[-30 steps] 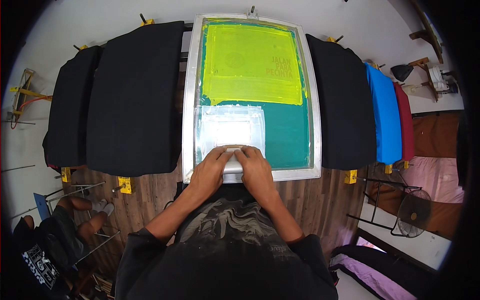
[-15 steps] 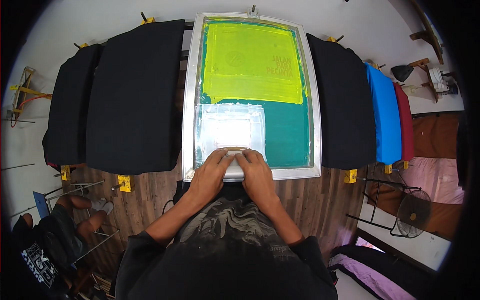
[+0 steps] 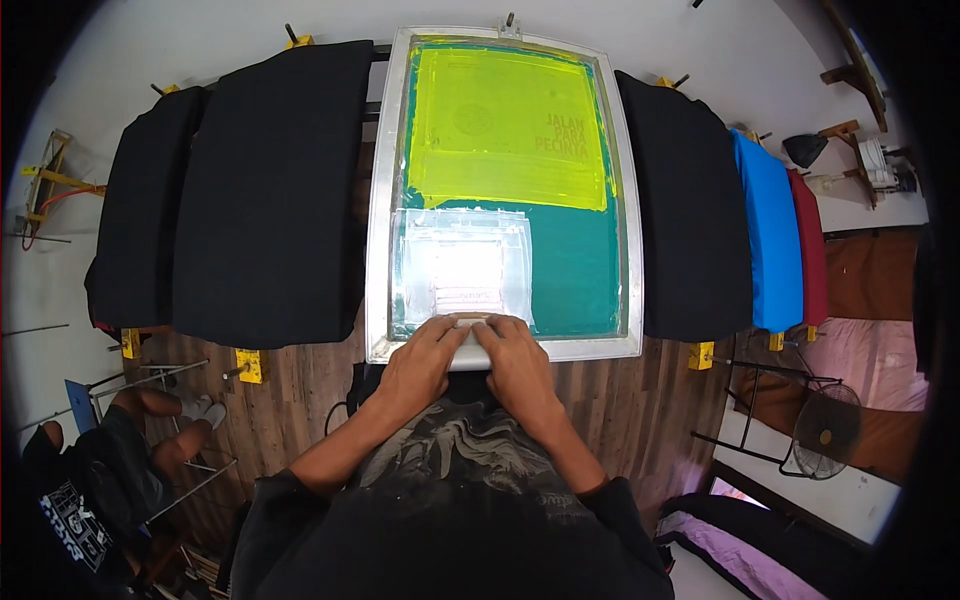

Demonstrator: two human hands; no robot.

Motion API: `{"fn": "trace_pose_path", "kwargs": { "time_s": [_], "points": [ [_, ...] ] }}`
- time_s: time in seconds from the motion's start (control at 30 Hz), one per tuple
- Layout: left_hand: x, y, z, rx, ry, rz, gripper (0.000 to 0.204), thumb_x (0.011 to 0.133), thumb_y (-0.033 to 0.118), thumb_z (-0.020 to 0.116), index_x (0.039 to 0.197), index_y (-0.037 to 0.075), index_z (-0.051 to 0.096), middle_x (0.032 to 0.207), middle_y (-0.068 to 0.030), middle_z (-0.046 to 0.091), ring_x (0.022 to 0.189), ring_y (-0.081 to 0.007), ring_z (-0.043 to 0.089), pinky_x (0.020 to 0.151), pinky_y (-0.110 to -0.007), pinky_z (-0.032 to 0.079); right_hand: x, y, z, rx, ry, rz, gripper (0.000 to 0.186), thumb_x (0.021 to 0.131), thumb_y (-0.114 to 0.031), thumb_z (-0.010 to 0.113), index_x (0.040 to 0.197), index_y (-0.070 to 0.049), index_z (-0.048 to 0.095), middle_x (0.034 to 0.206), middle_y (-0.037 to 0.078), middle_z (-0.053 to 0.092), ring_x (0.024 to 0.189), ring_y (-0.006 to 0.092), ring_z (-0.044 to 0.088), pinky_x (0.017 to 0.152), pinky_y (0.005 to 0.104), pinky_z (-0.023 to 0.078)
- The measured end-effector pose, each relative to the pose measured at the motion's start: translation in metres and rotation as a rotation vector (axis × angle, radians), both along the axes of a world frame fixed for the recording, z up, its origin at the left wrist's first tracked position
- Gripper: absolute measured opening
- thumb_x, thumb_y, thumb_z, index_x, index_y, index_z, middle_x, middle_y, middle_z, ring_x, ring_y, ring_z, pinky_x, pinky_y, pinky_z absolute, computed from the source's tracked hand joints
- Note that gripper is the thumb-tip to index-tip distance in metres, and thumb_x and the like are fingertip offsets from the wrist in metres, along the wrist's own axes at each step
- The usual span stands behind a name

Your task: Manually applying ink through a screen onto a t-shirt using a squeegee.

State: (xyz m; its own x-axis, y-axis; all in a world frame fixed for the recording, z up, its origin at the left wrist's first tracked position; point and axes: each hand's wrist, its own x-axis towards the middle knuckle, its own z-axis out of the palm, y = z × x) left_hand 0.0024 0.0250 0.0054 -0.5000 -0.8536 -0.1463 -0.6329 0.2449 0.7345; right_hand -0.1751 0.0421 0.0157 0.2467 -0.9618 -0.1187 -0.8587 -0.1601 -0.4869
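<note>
A printing screen (image 3: 630,240) in a silvery metal frame lies in front of me. Its far part is a yellow-green block with faint lettering; green mesh surrounds it. At the near left of the mesh is a white ink patch (image 3: 515,260) with a bright square in it. Both hands grip a squeegee (image 3: 468,355) side by side at the screen's near edge. My left hand (image 3: 420,360) is closed over its left half, my right hand (image 3: 518,362) over its right half, thumbs close together. The fingers hide most of the squeegee; its blade edge shows just beyond them.
Black shirts on boards (image 3: 275,200) stand at the left, and another black one (image 3: 685,210) at the right. Beyond it are a blue shirt (image 3: 768,230) and a red one (image 3: 808,245). A fan (image 3: 826,430) stands at the right; a person (image 3: 110,480) sits lower left.
Both hands and the squeegee have moved a little toward me, to the screen's near edge. More of the white patch shows, with faint marks near its bottom.
</note>
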Motion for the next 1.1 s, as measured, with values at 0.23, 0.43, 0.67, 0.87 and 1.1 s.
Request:
{"fn": "trace_pose_path", "kwargs": {
  "time_s": [0.23, 0.43, 0.67, 0.87, 1.1],
  "points": [
    [0.000, -0.012, 0.001, -0.013, 0.016, -0.003, 0.048, 0.076, -0.011, 0.058, 0.123, 0.001, 0.059, 0.122, -0.0208, 0.061, 0.114, -0.0396, 0.059, 0.095, -0.045, 0.051, -0.004, -0.014, 0.003, 0.102, -0.030, -0.011, 0.051, 0.066, 0.011, 0.063, 0.115, -0.002, 0.065, 0.112, 0.016, 0.064, 0.106, 0.0362, 0.060, 0.089, 0.0441, 0.052],
    [-0.011, -0.108, -0.017, -0.127, -0.054, -0.013, 0.028, 0.077, -0.003, 0.060, 0.102, 0.008, 0.069, 0.090, -0.0169, 0.069, 0.088, -0.0384, 0.067, 0.078, -0.047, 0.055, -0.018, -0.115, 0.002, 0.067, 0.118, 0.070, 0.035, 0.071, 0.002, 0.067, 0.103, -0.010, 0.071, 0.096, 0.015, 0.068, 0.092, 0.0358, 0.066, 0.080, 0.0452, 0.055],
    [-0.021, -0.158, -0.016, 0.025, -0.105, -0.008, 0.035, 0.068, -0.012, 0.058, 0.097, 0.001, 0.073, 0.089, -0.0248, 0.070, 0.088, -0.0407, 0.068, 0.082, -0.046, 0.053, -0.016, -0.165, -0.009, 0.171, 0.129, 0.032, 0.029, 0.068, -0.003, 0.069, 0.096, -0.008, 0.073, 0.090, 0.019, 0.071, 0.087, 0.0379, 0.068, 0.076, 0.0470, 0.056],
    [-0.021, -0.125, -0.026, -0.169, 0.050, 0.045, 0.035, 0.072, -0.009, 0.062, 0.102, 0.004, 0.074, 0.086, -0.0231, 0.070, 0.083, -0.0410, 0.068, 0.078, -0.046, 0.056, -0.011, -0.138, -0.016, 0.111, 0.112, -0.008, 0.033, 0.066, 0.003, 0.066, 0.097, -0.006, 0.072, 0.096, 0.019, 0.068, 0.094, 0.0377, 0.064, 0.084, 0.0443, 0.053],
    [-0.012, -0.047, -0.025, -0.085, -0.009, 0.089, 0.038, 0.079, -0.008, 0.056, 0.116, 0.000, 0.065, 0.112, -0.0189, 0.065, 0.100, -0.0381, 0.065, 0.084, -0.044, 0.056, -0.003, -0.060, -0.013, 0.074, -0.026, -0.012, 0.041, 0.064, 0.006, 0.069, 0.104, -0.002, 0.065, 0.107, 0.016, 0.063, 0.105, 0.0349, 0.058, 0.085, 0.0425, 0.054]
  ]
}}
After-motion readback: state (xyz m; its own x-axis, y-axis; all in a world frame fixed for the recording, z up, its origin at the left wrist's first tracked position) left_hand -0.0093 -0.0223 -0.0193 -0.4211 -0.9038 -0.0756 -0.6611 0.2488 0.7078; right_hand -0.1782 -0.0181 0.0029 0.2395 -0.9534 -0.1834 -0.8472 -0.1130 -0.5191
